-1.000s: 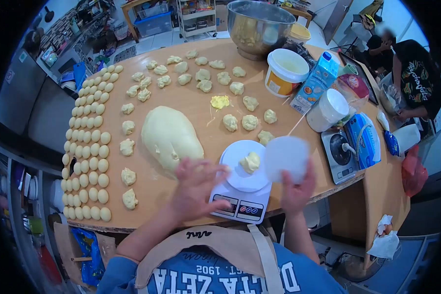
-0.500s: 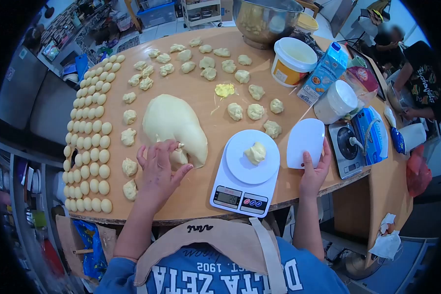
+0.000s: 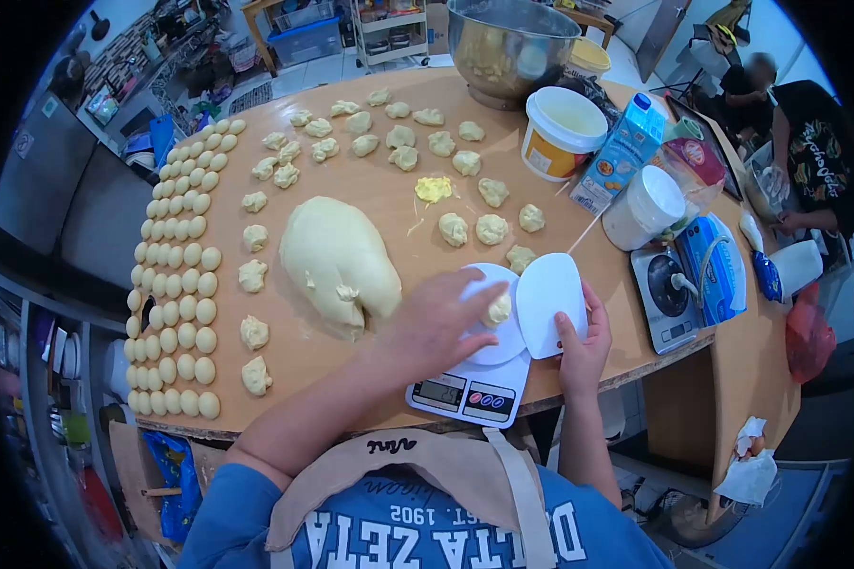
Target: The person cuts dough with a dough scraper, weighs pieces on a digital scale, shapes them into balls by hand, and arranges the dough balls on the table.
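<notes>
My left hand [image 3: 425, 322] reaches over the white kitchen scale [image 3: 427, 405], slightly blurred. Its thumb and fingers are spread on either side of a small dough piece [image 3: 498, 309] on the round weighing plate; whether they touch it I cannot tell. Gripped in my right hand [image 3: 586, 343] is a white dough scraper [image 3: 552, 299], held over the right edge of the scale. To the left of the scale lies the large dough mass [image 3: 337, 251], with a torn, pinched part at its near end.
Rough dough pieces [image 3: 401, 136] are scattered behind and left of the mass. Rows of smooth dough balls [image 3: 188, 310] line the left edge. A tub [image 3: 565, 133], milk carton [image 3: 626, 152], white container [image 3: 643, 207] and second scale [image 3: 669, 294] crowd the right. Another person [image 3: 816, 161] works beyond.
My left hand has left the dough mass and moved right, over the scale. My right hand has brought the scraper left, closer to the weighing plate.
</notes>
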Available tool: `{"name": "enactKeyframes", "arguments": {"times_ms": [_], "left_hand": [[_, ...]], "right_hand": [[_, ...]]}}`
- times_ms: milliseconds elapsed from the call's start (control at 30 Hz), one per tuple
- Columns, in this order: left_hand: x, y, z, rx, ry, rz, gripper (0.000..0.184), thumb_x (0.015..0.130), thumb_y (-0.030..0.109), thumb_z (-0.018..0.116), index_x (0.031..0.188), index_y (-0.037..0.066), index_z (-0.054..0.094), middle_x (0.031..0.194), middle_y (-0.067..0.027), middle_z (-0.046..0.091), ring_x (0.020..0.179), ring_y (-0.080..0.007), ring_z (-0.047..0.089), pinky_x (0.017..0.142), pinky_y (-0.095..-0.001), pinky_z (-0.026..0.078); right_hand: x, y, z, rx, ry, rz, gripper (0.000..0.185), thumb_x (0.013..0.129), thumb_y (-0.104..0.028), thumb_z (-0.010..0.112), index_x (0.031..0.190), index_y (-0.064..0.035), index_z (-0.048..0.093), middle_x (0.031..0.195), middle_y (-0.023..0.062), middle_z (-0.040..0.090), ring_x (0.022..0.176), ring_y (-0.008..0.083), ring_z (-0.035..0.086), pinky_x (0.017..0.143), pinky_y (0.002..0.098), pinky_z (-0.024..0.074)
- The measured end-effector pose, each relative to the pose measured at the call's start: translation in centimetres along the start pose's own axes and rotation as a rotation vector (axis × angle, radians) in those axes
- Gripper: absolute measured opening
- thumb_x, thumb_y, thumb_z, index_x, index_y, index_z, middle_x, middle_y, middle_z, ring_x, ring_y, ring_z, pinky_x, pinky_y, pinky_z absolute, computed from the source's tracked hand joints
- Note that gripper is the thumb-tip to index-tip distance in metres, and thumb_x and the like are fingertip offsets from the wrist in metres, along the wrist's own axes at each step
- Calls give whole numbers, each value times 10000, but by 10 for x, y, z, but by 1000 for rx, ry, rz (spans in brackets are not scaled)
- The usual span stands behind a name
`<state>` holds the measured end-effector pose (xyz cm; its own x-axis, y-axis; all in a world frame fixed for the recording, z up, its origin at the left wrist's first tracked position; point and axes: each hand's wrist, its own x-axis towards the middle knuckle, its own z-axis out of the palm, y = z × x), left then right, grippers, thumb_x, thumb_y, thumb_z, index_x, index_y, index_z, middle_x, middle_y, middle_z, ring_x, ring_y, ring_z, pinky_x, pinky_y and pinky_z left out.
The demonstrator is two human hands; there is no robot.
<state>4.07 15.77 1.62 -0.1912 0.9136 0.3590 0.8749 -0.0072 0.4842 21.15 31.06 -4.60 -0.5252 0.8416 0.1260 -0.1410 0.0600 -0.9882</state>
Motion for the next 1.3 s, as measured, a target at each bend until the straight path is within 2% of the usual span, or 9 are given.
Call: {"name": "enactKeyframes", "arguments": {"times_ms": [133,433,600,767,867,1000,1100,1167,1300], "left_hand": [[8,-11,19,-75,-141,31,451,806,156,688,1222,48,550,1036,-163,601,968,-324,599,863,-398,479],[0,-18,-3,-884,247,-259,313,898,-7,571,1207,9,526,1084,-113,609,984,-155,607,879,-295,486],[37,-86,-60,-778,395,-336,339,870,70,646,1186,4,543,1062,-106,633,1002,-150,611,902,-273,479],[68,-197,-81,222,313,-301,318,899,218,622,1171,58,580,1122,-78,636,1059,-248,607,938,-355,474],[64,-209,-79,312,-299,-596,421,921,388,560,1230,101,563,1267,-90,564,1200,-315,509,994,-452,417],[52,-190,-79,605,-7,-449,634,887,571,509,1308,97,507,1461,-116,349,1385,-319,255,1079,-529,256],[20,-161,-100,432,123,-402,671,863,578,540,1323,93,478,1437,-129,371,1367,-303,296,1088,-504,249],[-10,-139,-108,376,-132,-489,648,882,546,528,1348,103,441,1436,-127,365,1361,-300,304,1090,-501,244],[-68,-124,-75,339,-88,-412,567,933,459,479,1381,122,398,1439,-118,353,1369,-291,297,1104,-493,227]], "right_hand": [[-2,-1,-3,-69,-21,8,513,841,-3,631,1312,55,437,1250,159,531,1143,214,536,964,338,440],[1,2,-5,-216,-38,-12,521,810,-23,644,1291,66,465,1217,170,560,1140,237,541,972,365,431],[1,2,-5,-197,-46,-2,523,813,-12,639,1298,64,459,1238,168,550,1148,236,536,981,362,424],[-2,3,-5,-159,-55,-10,525,816,-1,640,1304,60,454,1260,164,534,1165,230,522,994,357,412],[-2,4,-6,-135,-59,-10,534,814,-3,645,1307,61,450,1263,163,533,1163,230,523,997,356,411],[-1,3,-6,-99,-57,5,556,811,0,657,1317,57,434,1251,157,536,1154,222,528,990,347,416],[0,1,-7,-12,-40,23,545,809,8,664,1302,43,435,1221,141,548,1129,205,540,970,334,432],[1,4,-10,63,13,57,496,810,10,667,1258,30,456,1177,121,568,1090,190,560,939,324,456],[13,1,-11,192,3,133,328,812,17,663,1084,-22,484,1051,79,602,971,161,597,848,316,500]]}}
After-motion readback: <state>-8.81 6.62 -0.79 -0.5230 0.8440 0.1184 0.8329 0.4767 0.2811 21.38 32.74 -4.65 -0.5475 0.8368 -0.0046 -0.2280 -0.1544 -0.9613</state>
